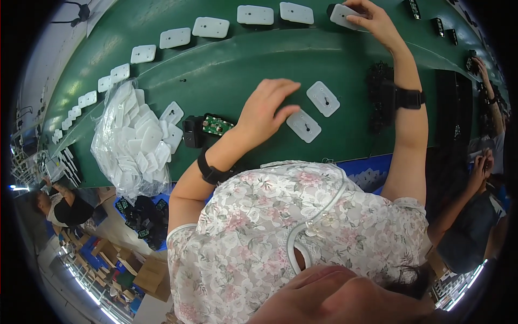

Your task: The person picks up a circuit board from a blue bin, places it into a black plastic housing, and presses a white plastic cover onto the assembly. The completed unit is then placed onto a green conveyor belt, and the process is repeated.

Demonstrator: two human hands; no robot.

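Observation:
At the far right of centre, my right hand (pixel 372 20) grips a white plastic cover (pixel 342 15) with a dark part at its left end. The thumb lies on the cover's face, and some fingers curl behind its far edge. My left hand (pixel 264 110) hovers nearer to me, fingers apart and nothing in it. Beside its thumb is a loose white plate (pixel 304 126) with a small dark mark in its middle. A similar plate (pixel 323 99) lies just beyond. Left of my left wrist are a green circuit board (pixel 217 125) and a black box-shaped part (pixel 193 131).
A curved row of white covers (pixel 255 15) runs along the far side of the green table (pixel 232 65). A clear bag of white plates (pixel 132 140) sits at left. Small black parts (pixel 379 86) are piled near my right forearm. Other people work at both sides.

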